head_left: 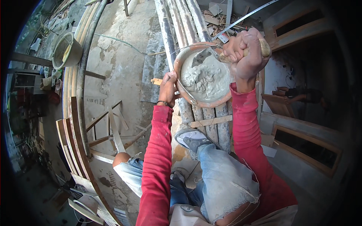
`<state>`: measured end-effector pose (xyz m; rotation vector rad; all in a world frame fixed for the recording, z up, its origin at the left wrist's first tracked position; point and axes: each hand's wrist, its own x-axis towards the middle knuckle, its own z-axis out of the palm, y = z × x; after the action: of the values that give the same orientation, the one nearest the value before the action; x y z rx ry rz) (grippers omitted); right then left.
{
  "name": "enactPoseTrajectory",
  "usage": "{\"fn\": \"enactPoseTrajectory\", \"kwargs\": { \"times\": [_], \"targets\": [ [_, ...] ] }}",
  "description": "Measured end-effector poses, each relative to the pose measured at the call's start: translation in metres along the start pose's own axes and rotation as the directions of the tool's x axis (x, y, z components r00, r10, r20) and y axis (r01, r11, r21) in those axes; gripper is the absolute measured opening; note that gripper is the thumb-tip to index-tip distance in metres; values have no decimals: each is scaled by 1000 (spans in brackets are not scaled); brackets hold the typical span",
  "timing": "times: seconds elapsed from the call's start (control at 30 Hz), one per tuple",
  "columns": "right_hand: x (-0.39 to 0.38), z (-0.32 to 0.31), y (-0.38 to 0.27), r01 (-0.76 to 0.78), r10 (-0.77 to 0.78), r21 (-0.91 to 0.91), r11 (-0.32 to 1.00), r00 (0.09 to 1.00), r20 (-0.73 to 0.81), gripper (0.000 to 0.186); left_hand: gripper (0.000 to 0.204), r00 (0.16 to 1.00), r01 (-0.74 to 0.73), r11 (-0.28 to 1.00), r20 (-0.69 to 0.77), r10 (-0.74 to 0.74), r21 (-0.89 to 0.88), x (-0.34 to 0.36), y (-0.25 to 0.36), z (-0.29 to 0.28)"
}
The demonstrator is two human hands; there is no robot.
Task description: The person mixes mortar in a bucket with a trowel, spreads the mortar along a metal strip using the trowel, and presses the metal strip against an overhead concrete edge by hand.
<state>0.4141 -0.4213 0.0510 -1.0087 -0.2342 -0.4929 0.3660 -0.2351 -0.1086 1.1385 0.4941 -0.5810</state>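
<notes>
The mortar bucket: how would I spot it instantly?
Find the streaked poles running up the middle. Over them, between the left hand and right hand, is the round mortar bucket. Orange-rimmed and holding wet grey mortar, it differs from the cream bucket at upper left.

The tub (211, 104) is set on a row of 4 poles (166, 34), with the mix (201, 81) held inside it. The left hand (167, 87) is kept at the tub's left rim, while over its far right edge a tool handle (265, 49) is clutched in the right hand (247, 51). Just nearer than the tub, 1 wooden strip (210, 121) is laid across the poles, and 1 shoe (193, 139) is planted below that. Way off left, past the floor (117, 56), a bucket (71, 52) is found right by some long rails (83, 75). Rubble (214, 19) is piled beyond the tub, right of the poles. Far right, another person (307, 95) can be seen between 2 window frames (305, 147).
</notes>
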Motion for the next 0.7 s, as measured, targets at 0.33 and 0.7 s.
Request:
{"fn": "enactPoseTrajectory", "kwargs": {
  "times": [0.33,0.7],
  "targets": [
    [-30,-71,62,-489,525,-192,851,786,327,27,29,991,-60,998,-120,61,7,5,5,9],
    [-9,-93,-67,-379,373,10,926,915,153,28,35,995,-37,999,-90,37,3,-2,3,7]
  ]
}}
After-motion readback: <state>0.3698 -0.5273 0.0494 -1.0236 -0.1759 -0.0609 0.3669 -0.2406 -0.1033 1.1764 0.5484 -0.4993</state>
